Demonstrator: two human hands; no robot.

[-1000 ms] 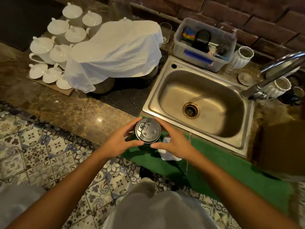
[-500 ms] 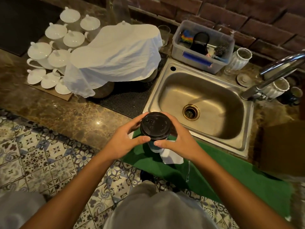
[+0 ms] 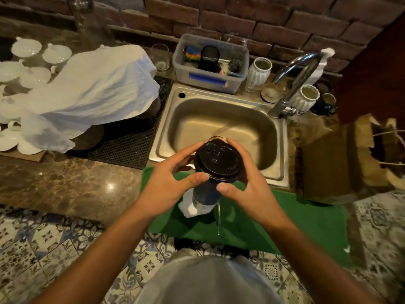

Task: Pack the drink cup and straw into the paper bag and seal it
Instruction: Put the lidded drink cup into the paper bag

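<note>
A dark drink cup (image 3: 207, 190) with a black lid (image 3: 218, 161) is held up over the front edge of the sink, above the green mat (image 3: 285, 220). My left hand (image 3: 168, 185) grips the lid rim from the left and my right hand (image 3: 247, 185) grips it from the right. A clear straw (image 3: 218, 218) lies on the mat just below the cup, next to a white crumpled napkin (image 3: 190, 208). The brown paper bag (image 3: 355, 159) stands open on the counter to the right of the sink.
A steel sink (image 3: 221, 119) with a tap (image 3: 293, 84) lies straight ahead. A white cloth (image 3: 92, 93) covers dishes on a black drying mat at the left, beside white cups (image 3: 28, 66). A plastic tub (image 3: 210, 64) and white jars (image 3: 260, 71) line the brick wall.
Both hands have raised the lidded cup off the mat, up and slightly right toward the sink. The view has shifted right, and the paper bag shows more.
</note>
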